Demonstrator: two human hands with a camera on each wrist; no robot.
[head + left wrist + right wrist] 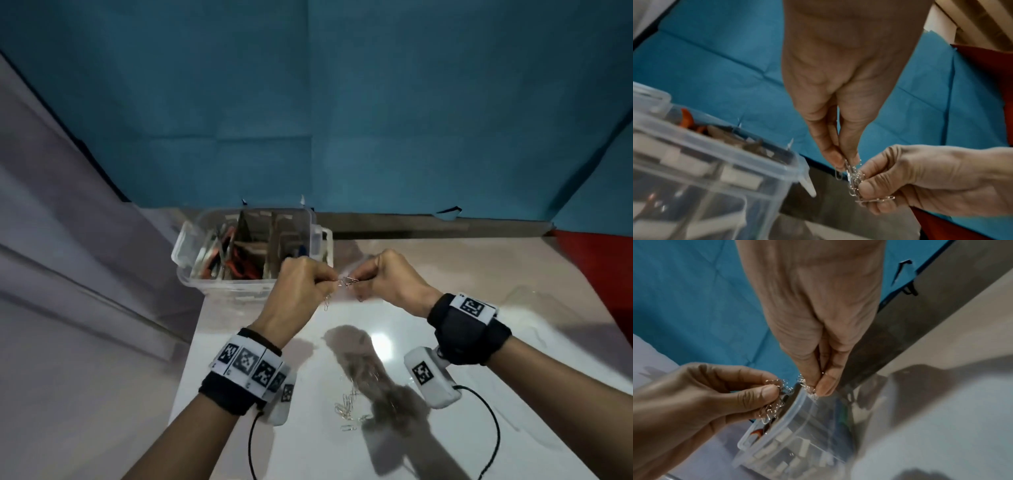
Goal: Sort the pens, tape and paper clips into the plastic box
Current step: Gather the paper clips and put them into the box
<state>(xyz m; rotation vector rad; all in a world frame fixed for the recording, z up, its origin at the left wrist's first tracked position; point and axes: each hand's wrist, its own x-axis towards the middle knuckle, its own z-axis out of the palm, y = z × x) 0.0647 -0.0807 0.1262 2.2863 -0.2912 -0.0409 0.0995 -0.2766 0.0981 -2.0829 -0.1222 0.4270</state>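
Note:
Both hands are raised just in front of the clear plastic box (186, 270) and share a tangle of silver paper clips (347, 281). My left hand (334, 279) pinches one side of the bunch (854, 178), with a few clips dangling below it. My right hand (358, 279) pinches the other side (807, 386). More loose clips (349, 406) lie on the white table near me. The box (797, 410) has cardboard dividers, and orange and dark pens (239, 263) lie in its left compartment. No tape is visible.
The white table (445, 445) ends at a left edge (191, 342) just below the box. A blue cloth (342, 120) hangs behind it, and a red surface (596, 253) lies at the far right. Black cables (493, 431) trail from both wristbands.

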